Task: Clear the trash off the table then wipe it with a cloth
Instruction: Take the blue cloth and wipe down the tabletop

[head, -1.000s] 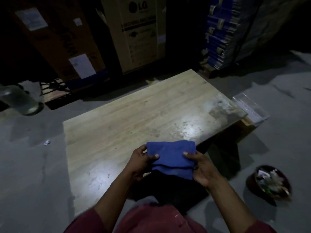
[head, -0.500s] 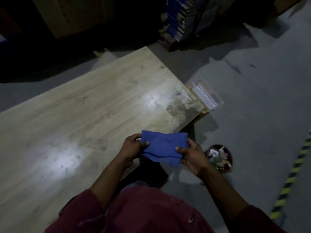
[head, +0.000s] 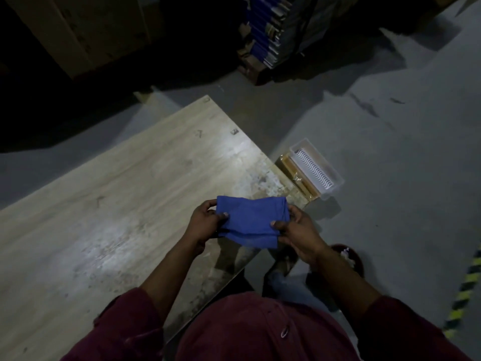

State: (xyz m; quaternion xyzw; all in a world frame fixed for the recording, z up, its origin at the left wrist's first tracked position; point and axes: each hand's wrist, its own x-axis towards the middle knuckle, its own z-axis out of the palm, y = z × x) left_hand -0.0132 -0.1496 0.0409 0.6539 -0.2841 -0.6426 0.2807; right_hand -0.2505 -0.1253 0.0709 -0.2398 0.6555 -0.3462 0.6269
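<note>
grip: I see both closed on the cloth [head: 251,223]; left hand [head: 205,224] pinches its left end, right hand [head: 295,229] its right end.
cloth pos: folded, held between the grips, above the counter [head: 109,204] near edge, not touching it.
long axis: runs grip to grip, left-right; folded flap hangs toward me.
risk: I'd say folds slip open if one grip loosens. Grime patch just beyond grips may smear, not lift.

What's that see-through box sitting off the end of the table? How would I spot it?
Start at the pale wooden table and follow it to its stained far right corner. Just past that edge, lower down, lies a clear plastic tray, long and narrow. It stands out by the white wavy ridges inside it, and by the amber-coloured strip lying along its table side.
</note>
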